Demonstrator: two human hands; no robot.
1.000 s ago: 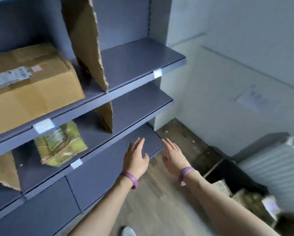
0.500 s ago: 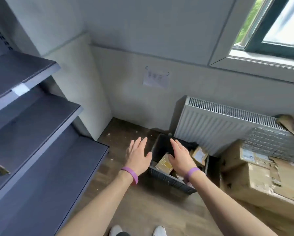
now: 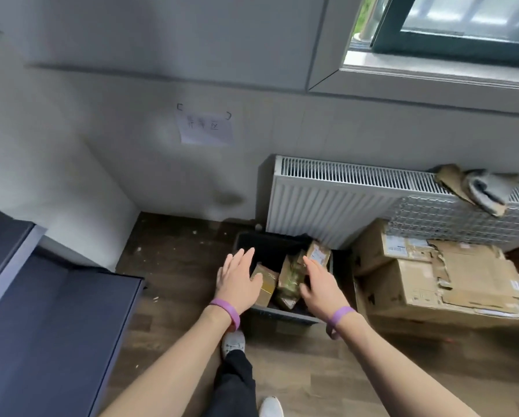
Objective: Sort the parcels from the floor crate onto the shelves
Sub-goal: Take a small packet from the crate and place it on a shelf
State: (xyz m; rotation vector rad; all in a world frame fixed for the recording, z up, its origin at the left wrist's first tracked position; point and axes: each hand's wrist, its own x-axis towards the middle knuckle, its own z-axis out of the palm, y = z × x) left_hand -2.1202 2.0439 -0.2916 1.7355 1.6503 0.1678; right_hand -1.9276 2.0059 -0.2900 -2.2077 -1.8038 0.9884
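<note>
The shelves [image 3: 56, 311] stand at the far left, well apart from the crate [image 3: 282, 316] on the floor below the radiator [image 3: 327, 200]. The left hand [image 3: 237, 281] hovers over the crate's left half, palm down, fingers spread; its grip is wide open and holds nothing. Just beside its thumb lies a brown parcel [image 3: 267, 285]. A green-patterned parcel [image 3: 289, 281] stands on end between the hands, long axis roughly upright. A third parcel [image 3: 318, 255] leans at the crate's far right corner. The right hand [image 3: 319, 285] is flat, empty and nearest the green-patterned parcel. Both forearms are extended forward and down.
</note>
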